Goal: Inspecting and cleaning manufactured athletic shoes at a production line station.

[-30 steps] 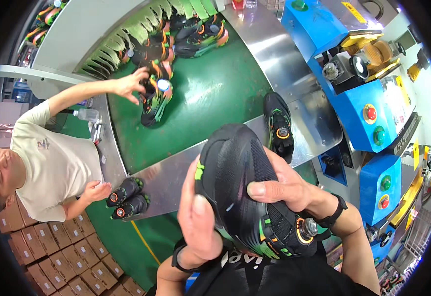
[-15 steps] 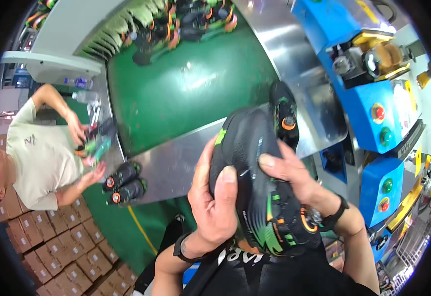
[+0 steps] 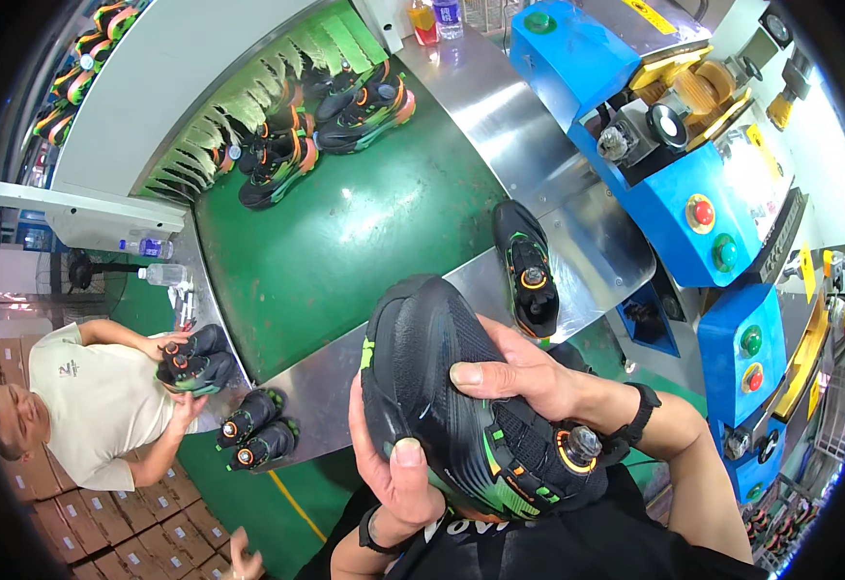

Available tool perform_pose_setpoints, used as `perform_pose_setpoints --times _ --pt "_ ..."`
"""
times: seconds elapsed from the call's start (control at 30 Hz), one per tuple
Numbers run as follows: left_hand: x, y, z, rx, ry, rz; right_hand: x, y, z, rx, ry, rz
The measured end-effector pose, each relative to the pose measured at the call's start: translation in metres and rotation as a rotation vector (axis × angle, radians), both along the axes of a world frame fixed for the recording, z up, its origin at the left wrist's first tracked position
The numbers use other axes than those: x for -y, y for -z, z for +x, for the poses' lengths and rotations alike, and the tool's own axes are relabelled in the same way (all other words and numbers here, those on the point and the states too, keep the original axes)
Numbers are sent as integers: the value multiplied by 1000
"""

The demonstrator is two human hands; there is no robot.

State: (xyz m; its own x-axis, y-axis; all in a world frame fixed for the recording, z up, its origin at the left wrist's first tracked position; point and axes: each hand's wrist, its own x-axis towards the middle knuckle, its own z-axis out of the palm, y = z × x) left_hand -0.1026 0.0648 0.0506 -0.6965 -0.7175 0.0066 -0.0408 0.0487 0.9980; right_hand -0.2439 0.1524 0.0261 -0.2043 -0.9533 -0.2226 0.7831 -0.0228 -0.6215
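Observation:
Close in front of my chest, I hold a black sneaker [image 3: 432,353] with green and orange details, toe pointing up and away. My left hand [image 3: 398,483] is closed round its left side, thumb on the upper near the sole edge. From the right, my right hand [image 3: 529,377] grips it with the thumb across the forefoot. The fingers behind the shoe are partly hidden. A clear round knob [image 3: 585,445] stands out of the shoe's opening. Just beyond my right hand, a single black shoe [image 3: 527,266] rests on the steel ledge [image 3: 345,372].
A green conveyor belt [image 3: 345,261] carries several shoes [image 3: 277,159] beside a fringed opening. Blue machines [image 3: 693,222] with red and green buttons line the right. At left, a co-worker [image 3: 103,396] holds shoes [image 3: 195,362]; a pair of shoes [image 3: 258,430] sits nearby. Cartons [image 3: 113,532] are stacked lower left.
The whole view has shifted. My left thumb has slid down toward the sneaker's side, and my right thumb lies more across its upper. The co-worker now has both hands on shoes.

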Motion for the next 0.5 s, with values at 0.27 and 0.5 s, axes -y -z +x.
perform_pose_setpoints --times 0.27,0.5 --pt "16 25 -15 -1 78 64 1 16 -3 182 131 151" --pt "12 24 0 -34 162 464 17 20 -20 266 185 106"
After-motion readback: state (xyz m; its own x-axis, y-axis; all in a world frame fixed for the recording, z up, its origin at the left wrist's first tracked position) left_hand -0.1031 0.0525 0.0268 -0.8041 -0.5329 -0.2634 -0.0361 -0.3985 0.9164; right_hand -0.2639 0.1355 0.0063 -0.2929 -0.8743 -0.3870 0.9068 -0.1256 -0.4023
